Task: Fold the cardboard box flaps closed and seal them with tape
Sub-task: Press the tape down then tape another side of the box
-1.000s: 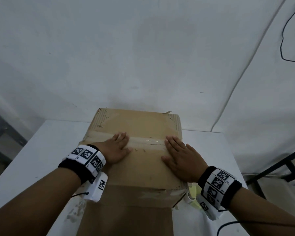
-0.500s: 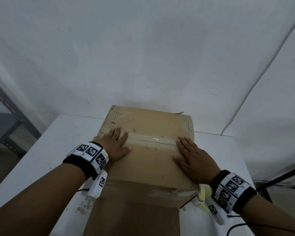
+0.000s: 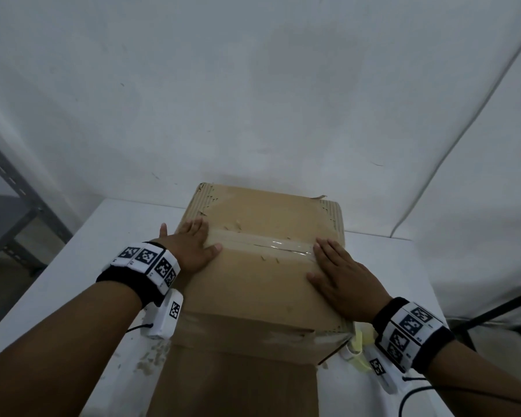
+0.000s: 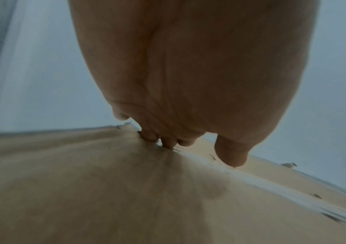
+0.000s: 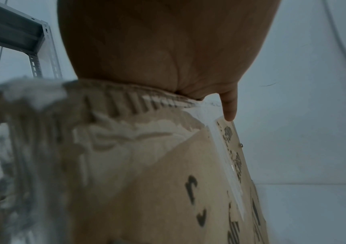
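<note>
A brown cardboard box (image 3: 262, 284) stands on the white table (image 3: 79, 266) with its top flaps folded shut. A strip of clear tape (image 3: 271, 245) runs across the seam. My left hand (image 3: 193, 245) lies flat on the left end of the tape, fingers straight, at the box's left edge. My right hand (image 3: 340, 278) lies flat on the right end, fingers straight. In the left wrist view the fingertips (image 4: 168, 142) press on the taped seam (image 4: 272, 186). In the right wrist view the palm rests on the box's torn top edge (image 5: 138, 100), and tape (image 5: 226, 156) runs down the printed side.
A grey metal shelf frame (image 3: 9, 188) stands at the left beyond the table. A yellowish tape dispenser (image 3: 357, 346) peeks out by the box's near right corner. Dark metal legs (image 3: 494, 311) are at the right. A white wall rises close behind the box.
Both hands have slid apart along the tape, the left to the box's left edge and the right toward the right edge. The head view has shifted slightly.
</note>
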